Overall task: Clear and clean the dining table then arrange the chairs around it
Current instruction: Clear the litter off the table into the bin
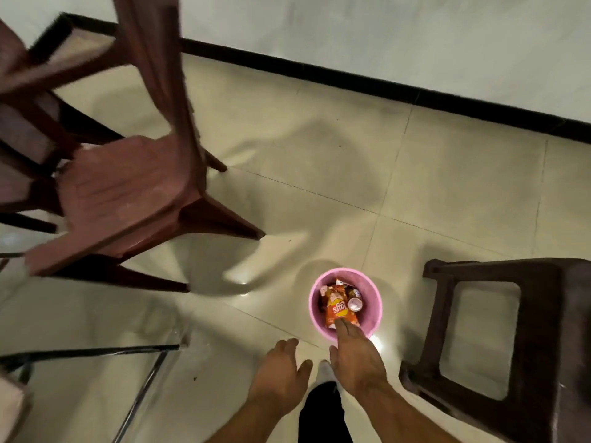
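Observation:
A small pink bin (374,302) stands on the tiled floor, holding an orange crisp packet (338,310), a can and other litter. My right hand (356,356) reaches over the bin's near rim, its straight fingers touching the crisp packet. My left hand (279,372) hovers beside it with fingers relaxed and nothing in it. The glass dining table (96,330) fills the lower left, its metal frame showing through the top. A reddish-brown plastic chair (128,193) stands at the left beside the table.
A dark brown plastic stool or chair (518,340) stands close to the bin on the right. More reddish-brown chair parts (28,91) crowd the upper left. A white wall with a black skirting (351,75) runs across the back. My foot (324,372) is below the bin.

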